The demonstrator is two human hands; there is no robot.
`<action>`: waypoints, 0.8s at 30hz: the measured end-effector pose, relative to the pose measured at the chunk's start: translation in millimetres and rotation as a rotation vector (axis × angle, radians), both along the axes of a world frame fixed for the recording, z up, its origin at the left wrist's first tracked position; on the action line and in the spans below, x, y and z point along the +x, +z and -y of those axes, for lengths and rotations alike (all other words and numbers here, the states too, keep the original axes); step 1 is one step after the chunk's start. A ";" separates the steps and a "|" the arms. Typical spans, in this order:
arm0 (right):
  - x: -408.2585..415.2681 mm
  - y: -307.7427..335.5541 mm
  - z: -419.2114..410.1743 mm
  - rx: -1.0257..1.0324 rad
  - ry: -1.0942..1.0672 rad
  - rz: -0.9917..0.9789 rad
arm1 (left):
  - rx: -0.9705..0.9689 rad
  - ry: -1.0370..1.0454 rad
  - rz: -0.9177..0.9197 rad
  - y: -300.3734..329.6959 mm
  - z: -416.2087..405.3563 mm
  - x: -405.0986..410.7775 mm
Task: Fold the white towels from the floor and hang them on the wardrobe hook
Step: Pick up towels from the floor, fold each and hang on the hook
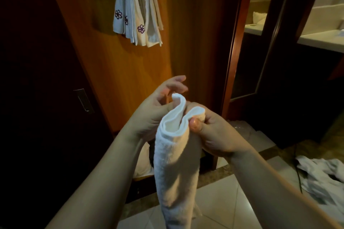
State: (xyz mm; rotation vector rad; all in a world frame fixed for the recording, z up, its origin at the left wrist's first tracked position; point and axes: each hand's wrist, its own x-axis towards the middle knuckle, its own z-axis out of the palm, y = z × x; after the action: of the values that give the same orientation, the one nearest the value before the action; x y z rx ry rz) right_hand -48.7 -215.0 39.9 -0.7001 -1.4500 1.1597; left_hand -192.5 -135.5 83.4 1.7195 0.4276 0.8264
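Observation:
A folded white towel [176, 163] hangs down in front of me, its top edges doubled into loops. My right hand [210, 132] pinches the top right fold between thumb and fingers. My left hand [158, 106] holds the top left fold against its palm, with its upper fingers spread loose above the cloth. Several white towels with purple flower marks [137, 9] hang from the top of the wooden wardrobe panel [115, 65]; the hook itself is hidden behind them.
More white towels [323, 178] lie crumpled on the tiled floor at the right, next to a dark cable [297, 171]. A dark door with a metal handle [83, 100] is at the left. An open doorway at the right shows a pale countertop [322, 39].

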 end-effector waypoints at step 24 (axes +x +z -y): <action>21.8 18.5 -23.6 0.126 -0.480 0.186 | 0.692 0.241 -0.525 25.3 -3.0 -43.6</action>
State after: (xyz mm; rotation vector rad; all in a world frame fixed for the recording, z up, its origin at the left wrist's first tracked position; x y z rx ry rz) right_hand -26.9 -191.4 58.3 -1.0195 -1.3900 0.6410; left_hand -236.1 -132.4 108.7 2.5850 0.7736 0.7269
